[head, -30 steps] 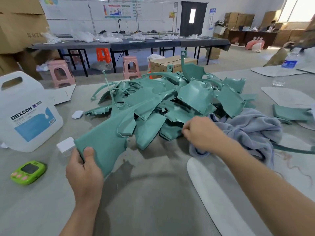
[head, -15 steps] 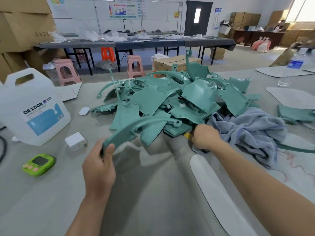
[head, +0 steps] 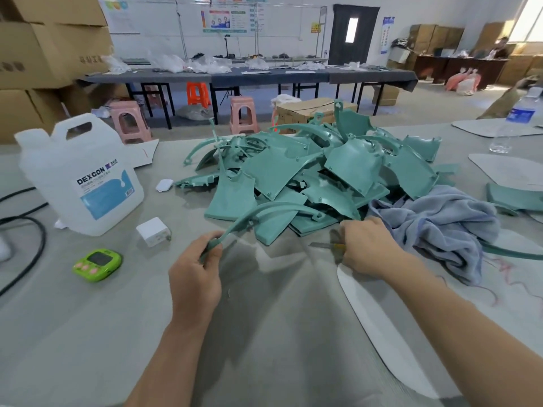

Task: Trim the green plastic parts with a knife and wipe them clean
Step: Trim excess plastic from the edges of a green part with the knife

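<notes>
On the grey tabletop [head: 88, 333] a heap of green plastic parts [head: 349, 168] lies ahead of us, a blue cloth [head: 440, 221] against its right side. Our left grip [head: 195, 277] pinches the near end of a curved green strip [head: 276, 204]; our right grip [head: 367, 248] curls round a knife [head: 321, 245], blade pointing left.

left hand [head: 195, 277] gripping curved green part [head: 264, 211], right hand [head: 367, 248] holding knife [head: 324, 245]

Far beyond the left hand [head: 195, 277], cardboard boxes [head: 44, 48] are standing by a white wall [head: 164, 39]. Past the right hand [head: 367, 248], daylight is coming through a window [head: 529, 19].
</notes>
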A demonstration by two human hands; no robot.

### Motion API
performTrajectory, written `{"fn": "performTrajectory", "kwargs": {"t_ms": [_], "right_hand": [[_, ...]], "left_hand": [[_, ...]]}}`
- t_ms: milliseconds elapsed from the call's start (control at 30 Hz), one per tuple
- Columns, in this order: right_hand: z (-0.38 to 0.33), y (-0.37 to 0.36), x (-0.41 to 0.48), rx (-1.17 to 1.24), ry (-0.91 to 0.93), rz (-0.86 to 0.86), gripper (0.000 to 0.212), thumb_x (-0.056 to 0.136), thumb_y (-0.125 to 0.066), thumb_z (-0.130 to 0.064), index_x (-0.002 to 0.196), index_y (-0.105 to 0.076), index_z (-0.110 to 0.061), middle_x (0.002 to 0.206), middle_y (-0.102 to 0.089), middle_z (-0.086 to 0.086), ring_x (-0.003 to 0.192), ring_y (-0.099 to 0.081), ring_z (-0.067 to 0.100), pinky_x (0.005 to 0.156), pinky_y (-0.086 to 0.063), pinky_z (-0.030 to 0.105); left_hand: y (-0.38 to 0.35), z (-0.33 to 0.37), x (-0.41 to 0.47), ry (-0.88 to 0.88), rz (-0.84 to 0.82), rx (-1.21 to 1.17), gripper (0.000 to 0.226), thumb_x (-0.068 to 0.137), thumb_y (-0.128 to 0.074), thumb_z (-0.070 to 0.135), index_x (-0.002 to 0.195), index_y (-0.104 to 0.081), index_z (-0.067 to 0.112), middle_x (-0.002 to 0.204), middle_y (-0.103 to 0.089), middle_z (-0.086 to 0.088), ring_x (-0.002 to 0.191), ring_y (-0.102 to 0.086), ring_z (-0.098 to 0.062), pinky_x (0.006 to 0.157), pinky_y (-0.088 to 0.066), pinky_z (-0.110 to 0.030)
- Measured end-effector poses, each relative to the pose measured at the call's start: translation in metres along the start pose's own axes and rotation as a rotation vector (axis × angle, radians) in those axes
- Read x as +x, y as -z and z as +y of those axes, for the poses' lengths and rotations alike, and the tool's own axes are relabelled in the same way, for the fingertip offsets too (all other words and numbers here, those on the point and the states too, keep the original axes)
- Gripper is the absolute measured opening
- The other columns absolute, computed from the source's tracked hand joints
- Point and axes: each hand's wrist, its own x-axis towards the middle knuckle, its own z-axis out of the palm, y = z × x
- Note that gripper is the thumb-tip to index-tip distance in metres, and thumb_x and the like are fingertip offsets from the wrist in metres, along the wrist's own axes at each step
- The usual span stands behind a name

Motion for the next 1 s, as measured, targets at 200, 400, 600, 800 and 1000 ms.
{"fn": "performTrajectory", "kwargs": {"t_ms": [200, 400, 600, 800, 1000], "right_hand": [[-0.019, 0.008, -0.023, 0.727, -0.076, 0.532, 0.017, 0.087, -0.075, -0.007, 0.091, -0.075, -0.023, 0.078, -0.073, -0.015, 0.076, -0.068, 0.002, 0.073, -0.050, 0.011], [-0.090, 0.009, -0.024, 1.493, -0.058, 0.458, 0.033, 0.086, -0.075, 0.000, 0.080, -0.082, -0.032, 0.077, -0.079, -0.007, 0.064, -0.070, 0.002, 0.056, -0.051, 0.016], [-0.139, -0.025, -0.021, 1.496, -0.047, 0.227, 0.018, 0.089, -0.074, -0.005, 0.080, -0.080, -0.019, 0.072, -0.075, 0.007, 0.062, -0.062, 0.013, 0.062, -0.056, 0.034], [-0.144, -0.036, -0.034, 1.238, 0.125, 0.204, 0.012, 0.092, -0.072, -0.020, 0.087, -0.072, -0.031, 0.069, -0.070, -0.009, 0.062, -0.062, 0.009, 0.061, -0.052, 0.029], [-0.142, -0.034, -0.037, 1.119, 0.187, 0.260, 0.009, 0.092, -0.073, -0.021, 0.091, -0.072, -0.030, 0.070, -0.066, -0.009, 0.061, -0.054, 0.007, 0.056, -0.043, 0.019]], "left_hand": [[-0.003, -0.001, 0.004, 0.024, -0.123, 0.122, 0.032, 0.093, -0.068, 0.009, 0.121, -0.074, 0.024, 0.117, -0.074, 0.010, 0.102, -0.064, -0.002, 0.087, -0.040, -0.006], [0.007, -0.004, 0.010, -0.032, -0.223, 0.183, 0.031, 0.097, -0.065, 0.018, 0.124, -0.072, 0.032, 0.119, -0.073, 0.013, 0.106, -0.065, -0.009, 0.082, -0.045, -0.020], [0.021, -0.021, 0.016, -0.095, -0.269, 0.293, 0.040, 0.094, -0.066, 0.010, 0.127, -0.070, 0.031, 0.128, -0.069, 0.011, 0.119, -0.063, -0.013, 0.101, -0.046, -0.026], [0.015, -0.021, 0.018, -0.087, -0.249, 0.265, 0.055, 0.083, -0.060, -0.002, 0.125, -0.071, 0.031, 0.126, -0.070, 0.013, 0.120, -0.062, -0.007, 0.107, -0.044, -0.024], [0.014, -0.019, 0.015, -0.105, -0.210, 0.326, 0.052, 0.079, -0.069, -0.005, 0.122, -0.074, 0.023, 0.122, -0.073, 0.006, 0.112, -0.067, -0.018, 0.098, -0.044, -0.022]]}}
